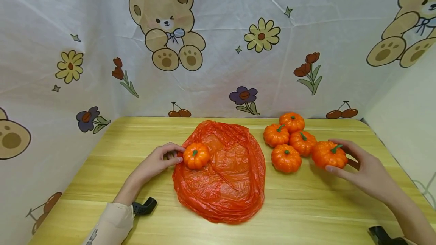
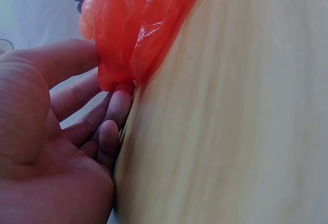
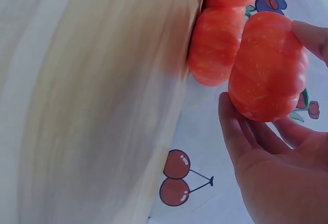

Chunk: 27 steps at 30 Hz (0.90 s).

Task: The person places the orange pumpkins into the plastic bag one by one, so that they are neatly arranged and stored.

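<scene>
In the head view, a crumpled red plastic bag (image 1: pixel 231 199) lies spread on the table with one small orange pumpkin (image 1: pixel 196 155) on its left part. My left hand (image 1: pixel 160 160) is at the bag's left edge, close beside that pumpkin. The left wrist view shows the fingers around a gathered bit of the bag (image 2: pixel 138 34). On the right, my right hand (image 1: pixel 366 165) holds another orange pumpkin (image 1: pixel 328 155) with a green stem, thumb and fingers on opposite sides. It appears raised above the table in the right wrist view, where the held pumpkin (image 3: pixel 267 67) hides part of others.
Several more pumpkins (image 1: pixel 287 158) cluster right of the bag, towards the back of the wooden table (image 1: pixel 299 211). Behind stands a white cloth (image 1: pixel 218 48) printed with bears and flowers. A pale wall (image 1: pixel 408 124) borders the right side.
</scene>
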Motion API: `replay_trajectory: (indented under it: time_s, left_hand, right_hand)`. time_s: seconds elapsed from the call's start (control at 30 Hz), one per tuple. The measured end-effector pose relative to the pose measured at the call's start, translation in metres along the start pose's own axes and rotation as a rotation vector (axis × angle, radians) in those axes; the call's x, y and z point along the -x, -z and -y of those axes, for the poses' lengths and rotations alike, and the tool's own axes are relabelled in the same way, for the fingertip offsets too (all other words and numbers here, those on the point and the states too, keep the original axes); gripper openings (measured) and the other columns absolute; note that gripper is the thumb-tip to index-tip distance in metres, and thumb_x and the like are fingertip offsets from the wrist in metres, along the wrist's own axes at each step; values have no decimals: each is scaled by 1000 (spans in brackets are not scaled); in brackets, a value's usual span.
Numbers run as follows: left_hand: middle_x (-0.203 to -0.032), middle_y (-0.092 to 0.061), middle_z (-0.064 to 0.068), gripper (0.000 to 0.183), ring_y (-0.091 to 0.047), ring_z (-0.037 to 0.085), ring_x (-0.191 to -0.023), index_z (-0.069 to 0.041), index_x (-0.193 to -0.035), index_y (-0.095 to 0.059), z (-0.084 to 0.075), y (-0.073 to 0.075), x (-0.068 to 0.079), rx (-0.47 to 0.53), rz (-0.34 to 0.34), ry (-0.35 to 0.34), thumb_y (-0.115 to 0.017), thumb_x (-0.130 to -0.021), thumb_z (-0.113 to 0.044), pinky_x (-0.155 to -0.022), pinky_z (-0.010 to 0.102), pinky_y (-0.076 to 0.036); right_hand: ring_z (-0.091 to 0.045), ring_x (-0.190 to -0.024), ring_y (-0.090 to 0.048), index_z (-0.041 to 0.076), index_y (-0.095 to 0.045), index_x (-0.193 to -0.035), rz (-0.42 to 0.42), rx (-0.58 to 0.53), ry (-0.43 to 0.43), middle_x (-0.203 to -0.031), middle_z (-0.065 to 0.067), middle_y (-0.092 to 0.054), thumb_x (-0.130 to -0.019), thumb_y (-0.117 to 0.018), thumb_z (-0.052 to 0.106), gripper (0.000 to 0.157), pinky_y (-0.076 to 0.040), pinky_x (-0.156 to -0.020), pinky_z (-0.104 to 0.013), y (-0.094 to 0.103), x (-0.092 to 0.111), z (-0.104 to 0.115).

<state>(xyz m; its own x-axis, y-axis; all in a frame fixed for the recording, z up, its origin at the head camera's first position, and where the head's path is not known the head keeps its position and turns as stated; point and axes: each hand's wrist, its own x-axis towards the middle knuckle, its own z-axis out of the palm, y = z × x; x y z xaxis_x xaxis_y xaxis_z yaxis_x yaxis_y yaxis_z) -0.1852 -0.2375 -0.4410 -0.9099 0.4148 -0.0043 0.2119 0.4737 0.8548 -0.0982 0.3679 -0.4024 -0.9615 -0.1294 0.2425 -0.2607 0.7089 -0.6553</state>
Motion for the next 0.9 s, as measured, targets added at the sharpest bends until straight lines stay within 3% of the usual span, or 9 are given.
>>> replay_trajectory:
  time_s: [0.27,0.53,0.9]
  left_hand:
    - [-108,-64,7,25,-54,22,-91,-13,-123,-74,-1,0,1,7,-4,-8,-75,-99,-21,-75,28,-47]
    - [-108,-65,7,25,-54,21,-91,-13,-123,-74,-2,0,2,2,-6,-7,-75,-99,-21,-76,28,-46]
    - [-109,-65,5,25,-55,22,-92,-16,-124,-74,-2,1,1,-3,-2,9,-75,-100,-22,-76,28,-47]
  right_hand:
    - [21,-118,-41,21,-51,-153,4,12,-40,-143,-3,-54,-89,-87,21,74,-37,-88,5,-1,-4,15]
    - [14,-119,-47,25,-51,-155,-4,-25,15,-139,18,-52,-87,-89,19,78,-39,-90,2,-8,-12,39]
    - [11,-117,-51,24,-53,-152,3,-71,73,-143,-4,-59,-85,-91,18,77,-40,-92,1,-27,-26,78]
